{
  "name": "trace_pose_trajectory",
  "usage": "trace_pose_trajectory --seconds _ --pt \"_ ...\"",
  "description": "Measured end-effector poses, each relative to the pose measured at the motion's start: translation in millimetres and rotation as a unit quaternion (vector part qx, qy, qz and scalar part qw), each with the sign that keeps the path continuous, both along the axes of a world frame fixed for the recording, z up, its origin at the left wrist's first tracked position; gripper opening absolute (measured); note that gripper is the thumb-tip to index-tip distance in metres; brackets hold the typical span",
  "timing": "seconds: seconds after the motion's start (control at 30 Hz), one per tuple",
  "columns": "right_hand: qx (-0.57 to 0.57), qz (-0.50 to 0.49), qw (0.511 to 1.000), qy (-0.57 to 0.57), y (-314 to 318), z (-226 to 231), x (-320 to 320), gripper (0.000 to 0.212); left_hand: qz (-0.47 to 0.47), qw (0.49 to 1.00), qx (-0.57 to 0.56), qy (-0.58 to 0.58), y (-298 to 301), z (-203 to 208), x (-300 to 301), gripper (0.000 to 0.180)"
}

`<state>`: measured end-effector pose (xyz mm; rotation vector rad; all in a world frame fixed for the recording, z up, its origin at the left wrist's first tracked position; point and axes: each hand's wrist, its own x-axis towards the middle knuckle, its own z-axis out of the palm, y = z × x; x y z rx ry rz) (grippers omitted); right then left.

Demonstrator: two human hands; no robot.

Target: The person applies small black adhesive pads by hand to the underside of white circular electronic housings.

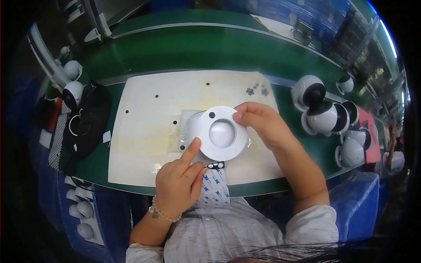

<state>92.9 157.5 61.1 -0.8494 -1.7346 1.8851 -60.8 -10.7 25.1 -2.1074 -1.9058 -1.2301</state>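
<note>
A white round housing [204, 140] with a ring-shaped face and a round recess sits over the middle of the pale board. One black dot [212, 115] is on its ring near the top. My right hand [262, 122] grips the ring's upper right edge between thumb and fingers. The index finger of my left hand [179, 177] stretches out to the housing's lower left side. Its thumb and other fingers pinch a small black strip with white round spots [215, 165] just below the ring. Under that strip hangs a white sheet with blue print [214, 188].
The pale board [144, 144], dotted with several black discs, lies on the green bench [175, 52]. White-and-black cameras [322, 117] cluster at the right beside a pink tray [372, 140]. At the left are a black bag [90, 122] and more cameras [73, 93]. Blue bins [355, 201] flank the bench.
</note>
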Motion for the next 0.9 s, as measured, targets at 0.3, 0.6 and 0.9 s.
trace_pose_trajectory --seconds 0.3,0.6,0.9 --pt "0.275 0.175 0.943 0.061 -67.4 12.9 26.3 0.021 -0.074 0.992 0.105 0.012 -62.9 37.0 -37.4 0.006" --pt "-0.002 0.396 0.902 0.170 -119.2 -31.4 -99.2 0.093 -0.344 0.759 0.336 -0.439 -44.9 27.2 -67.4 0.009" --pt "0.087 0.141 0.973 0.158 -123.6 -19.8 -112.8 0.030 -0.149 0.804 0.193 -0.542 -107.7 17.3 -70.5 0.064"
